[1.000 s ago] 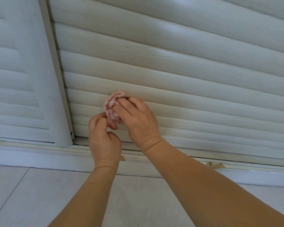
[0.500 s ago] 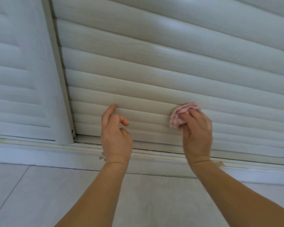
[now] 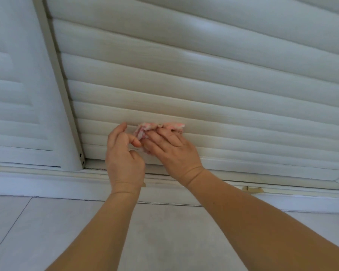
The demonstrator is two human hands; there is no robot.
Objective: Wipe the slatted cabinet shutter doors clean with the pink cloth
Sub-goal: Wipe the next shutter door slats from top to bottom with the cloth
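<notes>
Low on the white slatted shutter door (image 3: 204, 90), your right hand (image 3: 171, 151) has swept the crumpled pink cloth (image 3: 159, 127) back left, clamped on it; your left hand (image 3: 123, 153) hovers loosely curled, empty.

The slats (image 3: 204, 90) in front of me look like painted wood, off-white with a faint brushed grain and a soft satin sheen where light catches them. The cloth (image 3: 159, 127) under my right hand (image 3: 172, 151) is a nubby, fluffy pink-and-white fabric, quite matt. The door frame (image 3: 67, 106) beside it looks smooth and painted, and the floor (image 3: 164, 237) is pale smooth tile with thin grout lines and a dull finish.
</notes>
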